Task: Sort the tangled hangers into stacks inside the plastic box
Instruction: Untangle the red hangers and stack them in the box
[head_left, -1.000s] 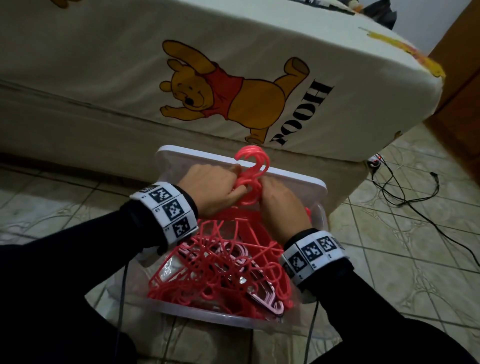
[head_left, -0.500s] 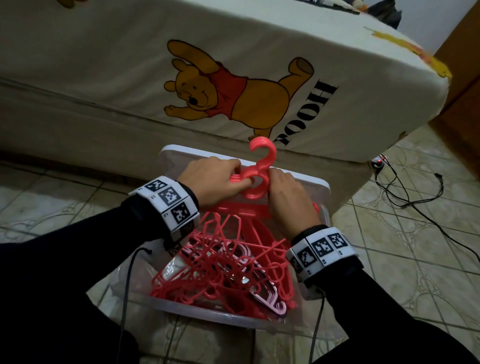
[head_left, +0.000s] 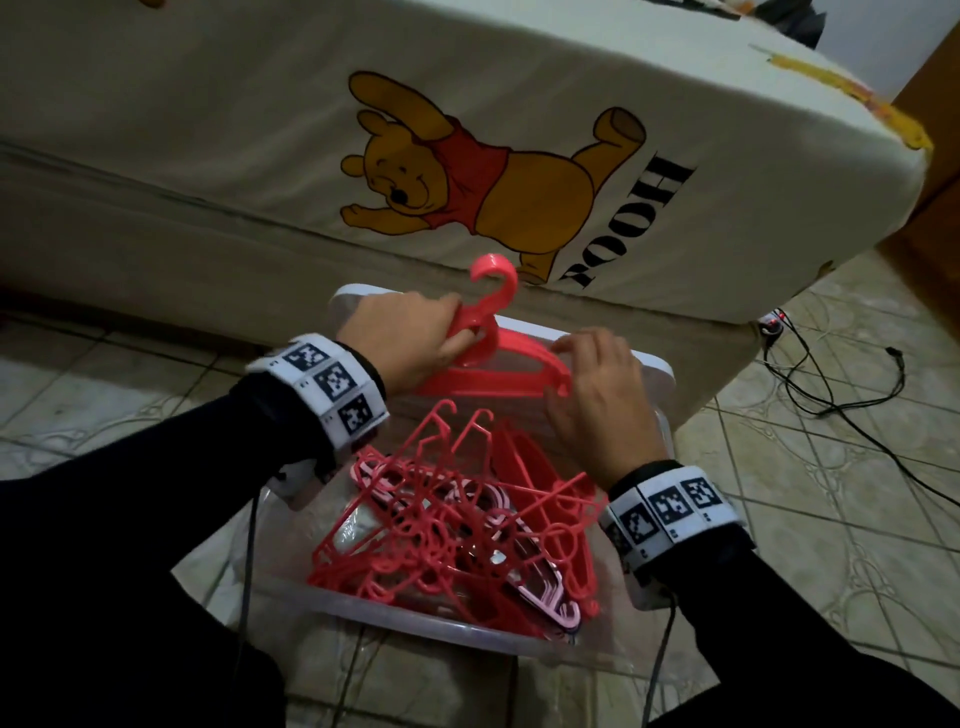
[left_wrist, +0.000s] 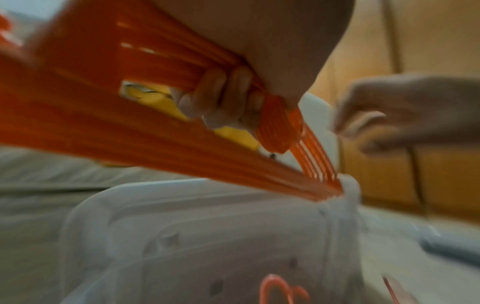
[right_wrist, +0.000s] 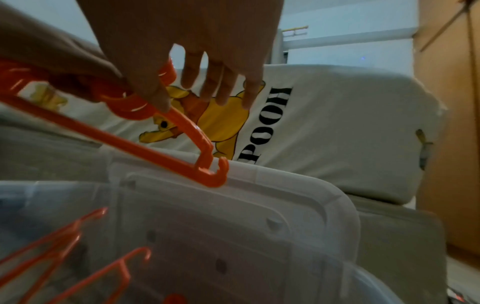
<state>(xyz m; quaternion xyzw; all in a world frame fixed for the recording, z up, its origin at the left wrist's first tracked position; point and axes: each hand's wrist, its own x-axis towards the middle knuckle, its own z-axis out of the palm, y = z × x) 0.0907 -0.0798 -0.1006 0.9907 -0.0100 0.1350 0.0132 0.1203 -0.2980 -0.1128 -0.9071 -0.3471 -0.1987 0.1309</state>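
Note:
A stack of red hangers (head_left: 498, 379) hangs level above the far end of the clear plastic box (head_left: 395, 621), hooks (head_left: 498, 270) upward. My left hand (head_left: 415, 343) grips the stack at the neck; the left wrist view shows its fingers (left_wrist: 221, 96) curled round the stack (left_wrist: 130, 127). My right hand (head_left: 597, 384) hovers at the stack's right end with straight fingers (right_wrist: 223, 82), the thumb near the hanger (right_wrist: 155, 148). A tangled pile of red hangers (head_left: 457, 525) with a few pink ones (head_left: 550, 597) fills the box below.
The box's white lid (head_left: 654, 374) leans behind it against a bed with a Pooh sheet (head_left: 519, 130). Black cables (head_left: 841, 395) and a plug with a red light (head_left: 774, 325) lie on the tiled floor at right. Wooden furniture (head_left: 935, 156) stands far right.
The stack has risen out of the pile. My right hand has left the hooks, slid right along the stack's shoulder and opened. My left hand still holds the neck.

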